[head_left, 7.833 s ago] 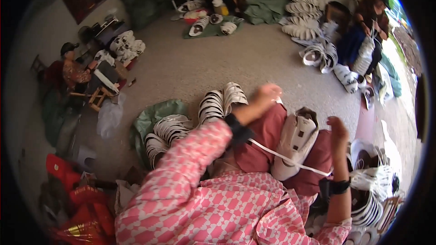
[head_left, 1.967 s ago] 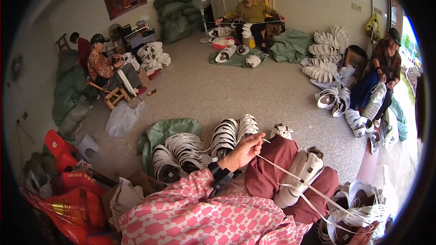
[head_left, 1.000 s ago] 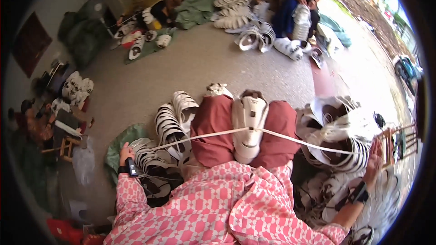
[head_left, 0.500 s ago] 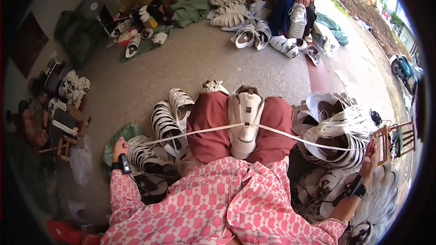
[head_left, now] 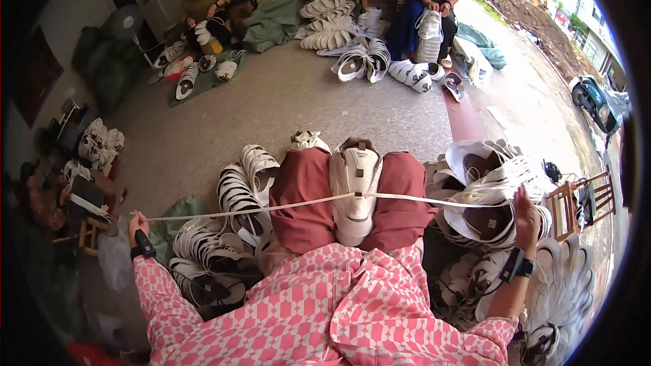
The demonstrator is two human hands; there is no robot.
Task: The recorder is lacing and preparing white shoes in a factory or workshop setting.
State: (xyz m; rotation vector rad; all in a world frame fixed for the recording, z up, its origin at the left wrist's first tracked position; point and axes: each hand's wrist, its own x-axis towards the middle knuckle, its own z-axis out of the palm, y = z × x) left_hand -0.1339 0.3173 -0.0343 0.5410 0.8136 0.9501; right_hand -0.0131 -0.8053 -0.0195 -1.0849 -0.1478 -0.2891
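Between my knees sits a cream-white shoe with brown trim. A flat white shoelace runs through a small brown loop across its front and stretches nearly straight out to both sides. My left hand pinches one end, far out to the left. On the other side, my right hand holds the lace near a stack of shoe uppers, its fingers pointing upward; the exact grip is hard to see. Beside my left knee lie striped white shoe uppers in nested rows.
White shoe uppers are stacked to my right, with a bundle of white laces on top. A wooden stool stands beyond them. Across the floor, two people sit among shoes and green sacks. Another person works at far left.
My left hand has moved outward to the left and my right hand slightly left and up. The lace is straighter and tauter, with a longer stretch on the left side.
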